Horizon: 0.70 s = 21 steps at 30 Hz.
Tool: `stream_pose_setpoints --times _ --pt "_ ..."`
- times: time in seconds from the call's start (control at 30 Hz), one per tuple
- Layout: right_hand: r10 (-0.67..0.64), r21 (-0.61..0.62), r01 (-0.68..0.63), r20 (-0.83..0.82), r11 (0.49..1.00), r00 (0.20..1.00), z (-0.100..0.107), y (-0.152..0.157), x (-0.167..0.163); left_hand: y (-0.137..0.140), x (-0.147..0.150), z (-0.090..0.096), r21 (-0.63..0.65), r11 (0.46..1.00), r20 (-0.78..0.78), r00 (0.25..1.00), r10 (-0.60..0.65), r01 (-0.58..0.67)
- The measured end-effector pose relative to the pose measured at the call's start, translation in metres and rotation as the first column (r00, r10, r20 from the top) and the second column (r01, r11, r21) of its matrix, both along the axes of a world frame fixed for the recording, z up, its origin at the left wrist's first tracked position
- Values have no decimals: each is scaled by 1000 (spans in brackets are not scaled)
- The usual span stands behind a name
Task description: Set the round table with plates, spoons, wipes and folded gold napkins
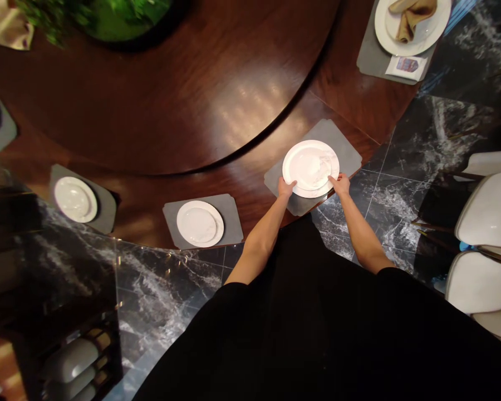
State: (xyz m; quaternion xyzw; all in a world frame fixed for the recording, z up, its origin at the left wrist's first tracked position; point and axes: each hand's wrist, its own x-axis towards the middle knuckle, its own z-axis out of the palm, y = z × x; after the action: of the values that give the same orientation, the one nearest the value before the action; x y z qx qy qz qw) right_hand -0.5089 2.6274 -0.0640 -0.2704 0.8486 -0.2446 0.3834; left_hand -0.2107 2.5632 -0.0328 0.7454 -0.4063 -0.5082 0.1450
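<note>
A large white plate [290, 167] with a smaller plate [313, 164] on top lies over a grey placemat [344, 142] by the table edge. My left hand [286, 187] grips the large plate's rim at its lower left, thumb on top. At the lower right my right hand [339, 185] pinches the same rim, its thumb also above. The fingers beneath the rim are hidden. Both hands are close to the table's near edge.
A dark wooden table [250, 178] carries a raised round turntable [183, 111]. Similar plate settings [200, 224] stand to the left. One at upper right holds a folded brown napkin [413, 19] beside a packet [407, 67]. White chairs [490, 211] stand right on the marble floor.
</note>
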Motion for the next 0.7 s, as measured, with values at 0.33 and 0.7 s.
stream_pose_setpoints --times 0.33,0.7 --pt "-45 -56 48 60 997 997 -3 7 4 -7 6 -4 1 999 -71 996 -54 54" --pt "-42 -17 43 41 999 998 4 1 5 -4 1 3 15 1000 -89 996 0 2"
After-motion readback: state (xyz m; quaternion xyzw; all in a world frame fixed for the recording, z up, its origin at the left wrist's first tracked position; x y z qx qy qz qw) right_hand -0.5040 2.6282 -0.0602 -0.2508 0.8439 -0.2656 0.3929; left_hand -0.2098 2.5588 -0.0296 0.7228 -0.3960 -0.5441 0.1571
